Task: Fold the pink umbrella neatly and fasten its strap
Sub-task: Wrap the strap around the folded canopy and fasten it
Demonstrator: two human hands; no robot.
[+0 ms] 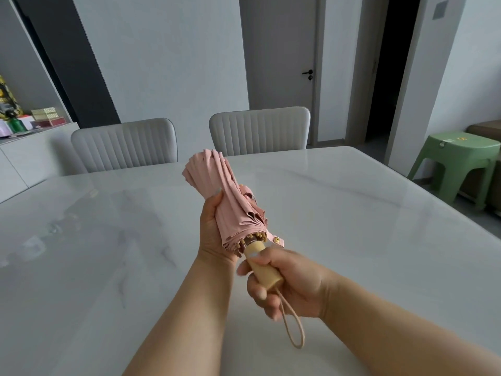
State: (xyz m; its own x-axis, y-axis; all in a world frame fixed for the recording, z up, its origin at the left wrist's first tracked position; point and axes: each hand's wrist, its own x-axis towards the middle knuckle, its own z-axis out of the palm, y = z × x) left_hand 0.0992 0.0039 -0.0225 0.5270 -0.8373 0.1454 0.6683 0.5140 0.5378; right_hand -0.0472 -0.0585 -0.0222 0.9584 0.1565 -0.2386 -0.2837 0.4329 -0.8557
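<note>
The collapsed pink umbrella (217, 185) is held in the air above the table, its tip pointing up and away from me. My left hand (212, 229) wraps around the gathered pink canopy from the left. My right hand (282, 283) grips the cream handle (264, 270) below it. The pink strap (276, 240) with a gold snap hangs loose on the right side of the canopy, just above my right hand. A beige wrist loop (294, 327) dangles from the handle's end.
A glossy white marble table (366, 226) spreads under my arms. Two grey chairs (124, 145) stand at its far edge. A green plastic stool (458, 164) is at the right. A sideboard with boxes (40, 120) lines the left wall.
</note>
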